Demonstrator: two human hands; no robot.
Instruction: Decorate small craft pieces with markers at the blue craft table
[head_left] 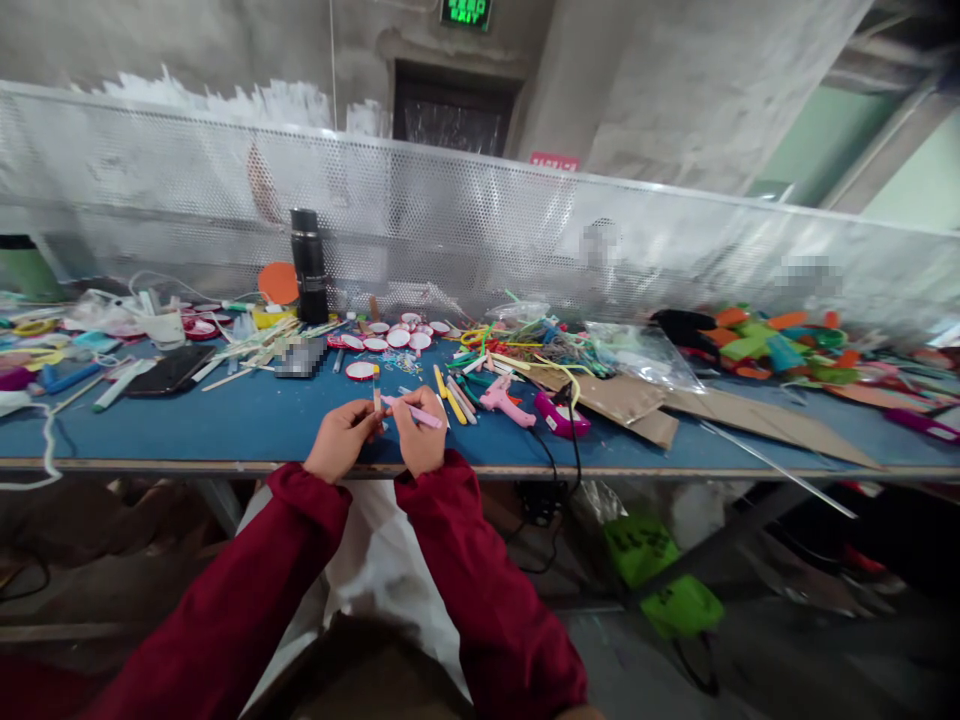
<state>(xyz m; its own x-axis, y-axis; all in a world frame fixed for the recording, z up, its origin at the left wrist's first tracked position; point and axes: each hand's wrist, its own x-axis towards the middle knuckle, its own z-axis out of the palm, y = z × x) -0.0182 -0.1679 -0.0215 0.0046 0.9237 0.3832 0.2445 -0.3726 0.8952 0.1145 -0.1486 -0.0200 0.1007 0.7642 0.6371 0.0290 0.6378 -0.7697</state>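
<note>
My left hand (pixel 341 438) is closed around a thin wooden stick (pixel 377 396) that stands upright at the near edge of the blue table (pixel 225 420). My right hand (pixel 420 436) is closed on a pink pen-like tool (pixel 415 412), whose tip points left toward the stick. Both hands meet just above the table's front edge. Dark red sleeves cover my forearms.
A pink glue gun (pixel 504 400), yellow sticks (pixel 448 398), round red-and-white discs (pixel 397 338), a black flask (pixel 309 265), a black phone (pixel 171 370), cardboard sheets (pixel 720 410) and coloured scraps (pixel 772 345) crowd the table. A perforated metal screen (pixel 480 230) closes the far side. Green bags (pixel 660 575) lie below.
</note>
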